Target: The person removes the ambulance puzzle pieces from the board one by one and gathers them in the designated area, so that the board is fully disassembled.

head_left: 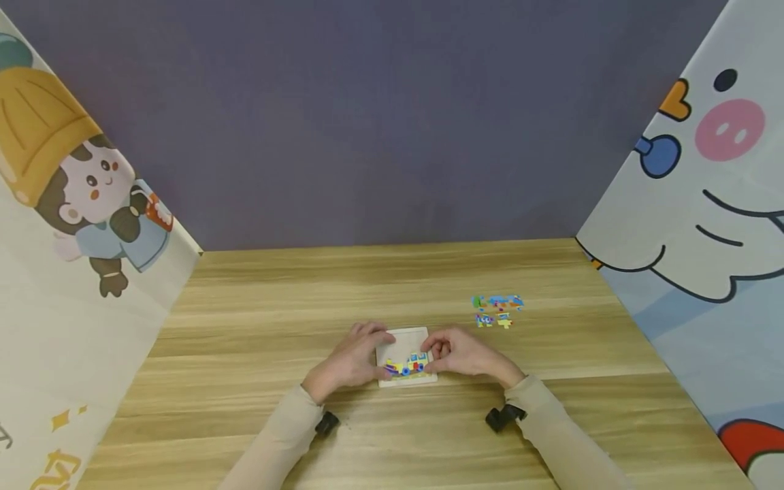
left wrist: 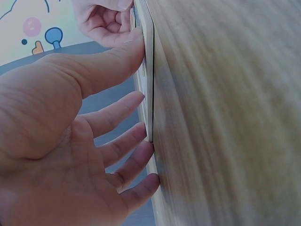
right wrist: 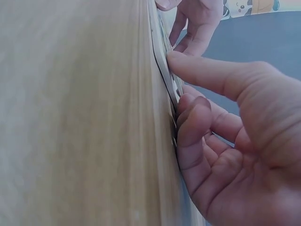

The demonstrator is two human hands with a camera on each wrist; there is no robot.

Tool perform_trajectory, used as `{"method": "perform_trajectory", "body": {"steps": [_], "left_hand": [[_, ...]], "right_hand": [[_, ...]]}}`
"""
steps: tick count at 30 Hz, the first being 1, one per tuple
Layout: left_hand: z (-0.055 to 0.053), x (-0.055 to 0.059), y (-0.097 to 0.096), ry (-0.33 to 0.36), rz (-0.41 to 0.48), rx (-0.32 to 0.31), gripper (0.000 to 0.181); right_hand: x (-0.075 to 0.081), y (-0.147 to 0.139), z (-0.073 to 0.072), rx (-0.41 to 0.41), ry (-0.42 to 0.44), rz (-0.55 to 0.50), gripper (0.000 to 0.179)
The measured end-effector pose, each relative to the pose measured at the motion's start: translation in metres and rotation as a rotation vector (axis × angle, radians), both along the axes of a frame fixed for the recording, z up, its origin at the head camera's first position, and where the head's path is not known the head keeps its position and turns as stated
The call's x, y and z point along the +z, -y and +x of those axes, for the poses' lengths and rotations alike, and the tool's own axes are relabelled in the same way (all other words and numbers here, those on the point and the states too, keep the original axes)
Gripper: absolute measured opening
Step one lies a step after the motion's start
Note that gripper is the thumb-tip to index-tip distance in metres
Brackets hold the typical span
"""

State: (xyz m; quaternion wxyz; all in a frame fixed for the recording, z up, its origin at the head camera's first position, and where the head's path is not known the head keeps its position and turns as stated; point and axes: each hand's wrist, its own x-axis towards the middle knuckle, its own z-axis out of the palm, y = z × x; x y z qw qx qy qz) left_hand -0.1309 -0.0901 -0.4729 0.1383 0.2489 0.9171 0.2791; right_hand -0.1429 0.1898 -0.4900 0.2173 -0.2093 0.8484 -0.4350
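Note:
A small pale jigsaw puzzle board [head_left: 401, 342] lies on the table, with colourful vehicle-picture pieces [head_left: 407, 365] fitted along its lower part and a bare upper part. My left hand [head_left: 357, 355] is at its left side. The left thumb rests on the lower left, while the loosely spread fingers touch the edge and table, as the left wrist view shows. At the right side, my right hand [head_left: 459, 352] holds the board's edge, its thumb [right wrist: 207, 70] pressing the face and its other fingers curled by the edge. Whether a separate piece lies under them is hidden.
Several loose puzzle pieces [head_left: 504, 301] lie on the wooden table [head_left: 294, 286] to the board's upper right, with a yellow piece [head_left: 505, 322] just below. A dark panel [head_left: 392, 136] stands at the back. Cartoon-printed walls [head_left: 686, 204] flank the table.

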Motion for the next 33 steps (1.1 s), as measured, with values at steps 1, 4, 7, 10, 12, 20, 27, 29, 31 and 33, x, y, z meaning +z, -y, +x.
{"method": "perform_trajectory", "body": {"steps": [1, 4, 7, 10, 12, 20, 27, 29, 31, 33], "left_hand": [[0.000, 0.000, 0.000, 0.000, -0.003, 0.001, 0.063], [0.001, 0.000, 0.000, 0.005, -0.006, 0.004, 0.063], [0.001, 0.001, -0.001, 0.007, -0.006, 0.005, 0.063], [0.002, 0.001, -0.001, 0.007, -0.004, 0.004, 0.063], [0.002, 0.001, -0.001, 0.002, -0.006, 0.001, 0.063], [0.001, 0.000, 0.000, 0.004, -0.014, -0.001, 0.064], [0.002, -0.001, 0.000, -0.001, -0.002, -0.006, 0.064], [0.001, -0.001, 0.000, -0.008, -0.001, -0.009, 0.064], [0.001, -0.001, 0.000, -0.010, 0.000, -0.011, 0.064], [0.001, -0.001, 0.000, -0.009, 0.001, -0.012, 0.065]], "right_hand": [[0.000, 0.000, 0.000, 0.003, -0.001, 0.001, 0.033], [-0.001, -0.001, 0.000, 0.014, -0.008, 0.004, 0.033], [-0.001, -0.002, 0.000, 0.020, -0.014, 0.012, 0.034], [-0.001, -0.003, 0.000, 0.022, -0.022, 0.022, 0.034], [0.000, -0.003, 0.001, 0.022, -0.028, 0.026, 0.035], [-0.001, -0.006, 0.002, 0.015, -0.056, 0.005, 0.035], [-0.005, -0.013, 0.002, -0.023, -0.071, 0.011, 0.033], [-0.005, -0.015, 0.002, -0.044, -0.072, 0.015, 0.032], [-0.005, -0.018, 0.002, -0.058, -0.077, 0.013, 0.032], [-0.005, -0.020, 0.002, -0.063, -0.088, 0.012, 0.032]]}}
